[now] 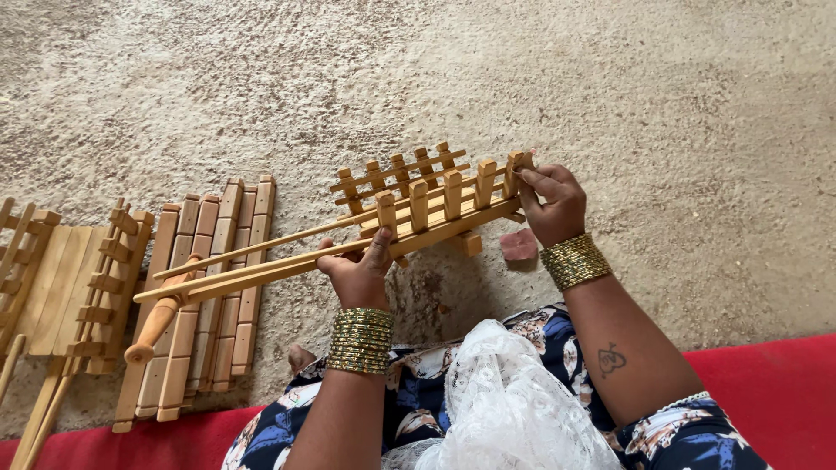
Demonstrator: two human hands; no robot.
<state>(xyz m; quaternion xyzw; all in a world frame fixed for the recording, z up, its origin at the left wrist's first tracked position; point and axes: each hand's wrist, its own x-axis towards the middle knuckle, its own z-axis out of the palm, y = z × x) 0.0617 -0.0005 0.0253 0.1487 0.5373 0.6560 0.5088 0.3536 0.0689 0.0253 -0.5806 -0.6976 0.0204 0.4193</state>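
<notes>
Thing: pale wooden slatted frame with upright pegs and two long rails (418, 204), held above the beige carpet (610, 104).
Left hand (357, 270): closed around the rails near the frame.
Right hand (553, 204): fingers pinching the end peg.
Handling: likely light, stiff (thin pegs could snap); the rails give the safest hold.

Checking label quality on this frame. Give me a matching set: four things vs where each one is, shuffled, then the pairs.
Things:
1. wooden frame
2. pink block
3. stack of slats
4. red mat

Places:
A. flat on the floor at the left
B. along the bottom edge, beside the person's lap
C. held up between the left hand and right hand
D. on the floor just under the right wrist

Pairs: 1-C, 2-D, 3-A, 4-B
</notes>
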